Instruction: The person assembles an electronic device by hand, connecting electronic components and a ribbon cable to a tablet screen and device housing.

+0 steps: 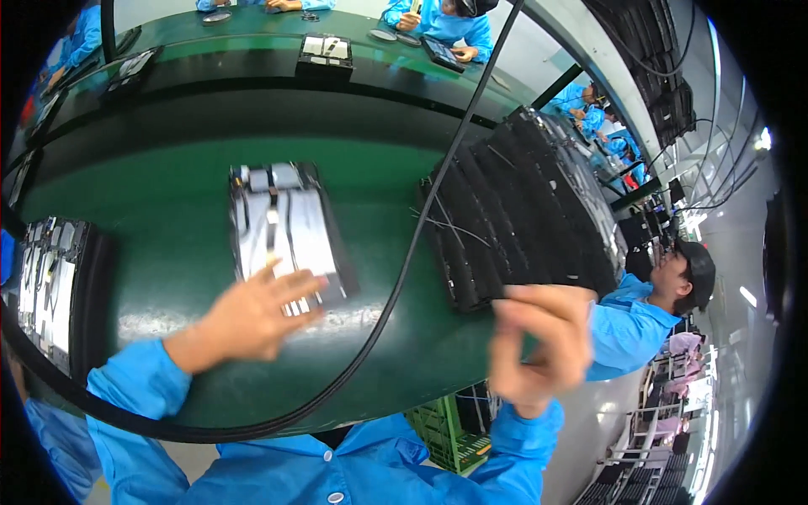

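Note:
My left hand lies with its fingers spread on the near end of a flat electronic device. The device has a black frame, silver battery-like panels and a dark ribbon strip down its middle, and it rests on the green work surface. Above the front edge of that surface, my right hand is raised and blurred by motion. Its fingers are curled and the thumb and forefinger come together; anything between them is too small or blurred to make out. Just beyond it stands a tall stack of black flat devices or trays.
More black-and-silver devices lie at the left edge. Another device sits on the far conveyor. A black cable loops across the view. A co-worker in a blue sleeve stands at right. A green crate is below the table.

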Motion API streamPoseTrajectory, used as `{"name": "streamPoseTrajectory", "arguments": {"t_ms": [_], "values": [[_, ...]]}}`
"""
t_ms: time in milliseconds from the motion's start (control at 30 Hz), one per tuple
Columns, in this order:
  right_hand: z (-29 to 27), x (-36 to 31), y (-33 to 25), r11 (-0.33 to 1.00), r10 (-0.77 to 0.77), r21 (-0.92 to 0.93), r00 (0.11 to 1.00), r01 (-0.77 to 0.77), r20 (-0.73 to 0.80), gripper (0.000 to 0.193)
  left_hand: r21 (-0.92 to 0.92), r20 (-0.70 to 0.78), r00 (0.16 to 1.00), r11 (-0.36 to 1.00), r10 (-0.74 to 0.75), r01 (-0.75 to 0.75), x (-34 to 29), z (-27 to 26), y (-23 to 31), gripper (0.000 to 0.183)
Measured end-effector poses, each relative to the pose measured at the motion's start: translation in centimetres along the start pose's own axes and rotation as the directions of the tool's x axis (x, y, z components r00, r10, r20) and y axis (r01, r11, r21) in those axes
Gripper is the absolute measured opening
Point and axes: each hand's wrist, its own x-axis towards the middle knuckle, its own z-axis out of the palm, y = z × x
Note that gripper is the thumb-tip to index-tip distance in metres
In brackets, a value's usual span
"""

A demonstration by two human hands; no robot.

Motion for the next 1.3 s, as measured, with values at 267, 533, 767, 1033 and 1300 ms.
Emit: {"name": "streamPoseTrajectory", "arguments": {"t_ms": [267, 533, 767, 1033, 1300], "values": [[-10.9, 2.5, 9.3, 0.872, 0.43, -0.387, 0.845, -0.299, 0.318, 0.075, 0.336, -0.251, 0.946, 0.898, -0.206, 0.284, 2.8, 0.3, -16.0, 0.033], [-11.9, 4.1, 9.8, 0.791, 0.607, -0.337, 0.722, -0.51, 0.333, 0.068, 0.254, -0.347, 0.924, 0.933, -0.157, 0.254, 2.4, 1.0, -14.2, 0.032], [-10.8, 3.5, 9.7, 0.811, 0.496, -0.473, 0.834, -0.345, 0.243, 0.051, 0.216, -0.384, 0.915, 0.951, -0.126, 0.222, 1.9, 0.8, -13.8, 0.035], [-10.6, 3.3, 16.1, 0.737, 0.063, -0.675, 0.998, -0.041, 0.009, 0.034, 0.165, -0.351, 0.932, 0.973, -0.094, 0.16, 2.7, 1.1, -13.2, 0.042], [-10.8, 4.7, 11.0, 0.69, -0.129, -0.724, 0.987, 0.021, -0.094, 0.05, 0.057, -0.527, 0.843, 0.985, -0.109, 0.163, 1.7, -0.6, -10.0, 0.048]]}}
